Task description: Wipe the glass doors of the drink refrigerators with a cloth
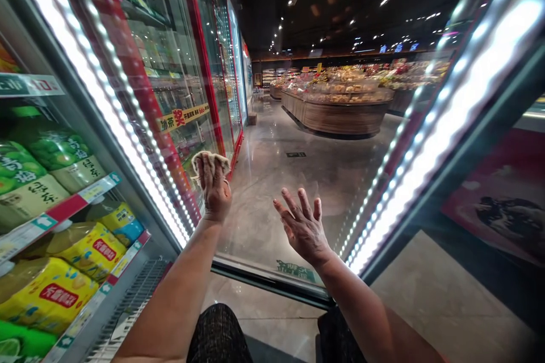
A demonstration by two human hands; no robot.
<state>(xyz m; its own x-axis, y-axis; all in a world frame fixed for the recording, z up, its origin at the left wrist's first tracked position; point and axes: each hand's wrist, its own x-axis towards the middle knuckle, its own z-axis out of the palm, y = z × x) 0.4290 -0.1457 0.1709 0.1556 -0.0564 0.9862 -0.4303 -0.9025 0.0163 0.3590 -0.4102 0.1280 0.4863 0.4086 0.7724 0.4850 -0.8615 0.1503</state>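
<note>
My left hand [217,195] presses a crumpled beige cloth [221,162] against the glass door [255,221], its fingers lying over the cloth. To the right, my right hand [303,224] is open with its fingers spread, palm toward the same pane. Whether its palm touches the glass I cannot tell. Bright LED strips [383,176] run up both sides of the door, and a dark bottom frame [272,283] borders the pane. A green sticker [296,270] shows low on the glass, near my right wrist.
Shelves of bottled drinks [59,295] with price strips [59,215] stand close on my left. Red-framed cooler doors [208,68] are visible beyond the glass. Farther off, a round wooden display stand [340,113] holds packaged goods. My knees [219,334] are below the door.
</note>
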